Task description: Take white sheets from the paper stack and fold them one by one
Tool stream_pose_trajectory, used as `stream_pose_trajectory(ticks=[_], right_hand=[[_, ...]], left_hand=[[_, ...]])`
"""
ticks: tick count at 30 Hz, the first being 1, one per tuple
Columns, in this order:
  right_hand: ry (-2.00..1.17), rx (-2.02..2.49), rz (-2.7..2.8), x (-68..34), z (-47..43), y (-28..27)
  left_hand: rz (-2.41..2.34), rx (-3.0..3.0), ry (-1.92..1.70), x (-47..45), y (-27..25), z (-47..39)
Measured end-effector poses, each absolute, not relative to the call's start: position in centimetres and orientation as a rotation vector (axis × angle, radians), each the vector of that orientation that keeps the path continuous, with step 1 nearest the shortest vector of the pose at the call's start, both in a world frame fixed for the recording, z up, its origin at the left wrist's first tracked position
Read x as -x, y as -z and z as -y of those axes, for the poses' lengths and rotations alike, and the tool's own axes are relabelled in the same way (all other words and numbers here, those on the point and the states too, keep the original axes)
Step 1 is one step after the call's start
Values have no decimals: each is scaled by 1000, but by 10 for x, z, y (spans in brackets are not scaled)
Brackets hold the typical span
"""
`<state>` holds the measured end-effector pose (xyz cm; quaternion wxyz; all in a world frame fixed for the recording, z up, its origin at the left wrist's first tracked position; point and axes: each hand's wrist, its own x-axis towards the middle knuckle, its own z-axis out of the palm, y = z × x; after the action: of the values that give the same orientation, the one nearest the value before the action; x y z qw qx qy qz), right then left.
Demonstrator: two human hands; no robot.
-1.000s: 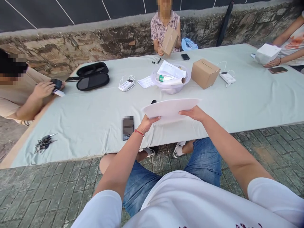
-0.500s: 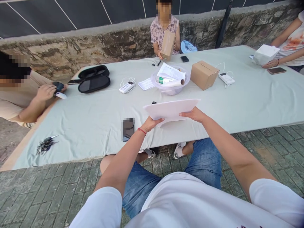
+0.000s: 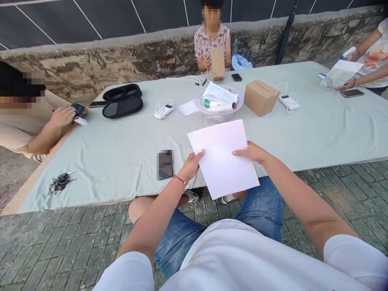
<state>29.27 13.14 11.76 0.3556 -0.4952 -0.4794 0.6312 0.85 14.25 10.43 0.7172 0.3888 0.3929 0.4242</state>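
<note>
Both hands hold one white paper; whether it is a single sheet or several cannot be told. Left hand (image 3: 191, 166) grips the paper (image 3: 224, 161) at its left side, thumb on top. Right hand (image 3: 253, 153) grips the right side, thumb flat on the face, fingers mostly hidden beneath. The visible face looks blank.

Paper position: middle of the near edge of the desk (image 3: 327, 117), upper part over the cloth, lower part out past the edge above the knees.

Left of the paper, near the same edge: dark phone (image 3: 165, 165). Near left corner: bunch of keys (image 3: 61, 184). Toward the far left corner: open black case (image 3: 123, 107).

Beyond the paper, mid-desk: pale basin (image 3: 218, 118) holding papers, a roll and a green-labelled item. Printed sheet (image 3: 187, 108) just left of it; white corded device (image 3: 164, 111) farther left. Cardboard box (image 3: 261, 97) just right of the basin, second corded device (image 3: 289, 102) beside it.

Co-workers: a person at the far edge handles an upright carton (image 3: 218, 64); one at the left edge holds a dark object (image 3: 78, 109); one near the far right corner handles a white packet (image 3: 342, 73).
</note>
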Motion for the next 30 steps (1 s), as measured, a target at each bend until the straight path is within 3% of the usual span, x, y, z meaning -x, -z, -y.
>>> stream_pose_trajectory(ticks=[13, 20, 30], right_hand=[[-1719, 1363, 1107, -275, -125, -73], [-1149, 1490, 1172, -273, -152, -63], [-1038, 1692, 1199, -263, -190, -33]], left_hand=[[-1055, -787, -1258, -18, -70, -149], [-1162, -914, -1217, -26, -63, -150], [-1225, -724, -1102, -22, -36, -176]])
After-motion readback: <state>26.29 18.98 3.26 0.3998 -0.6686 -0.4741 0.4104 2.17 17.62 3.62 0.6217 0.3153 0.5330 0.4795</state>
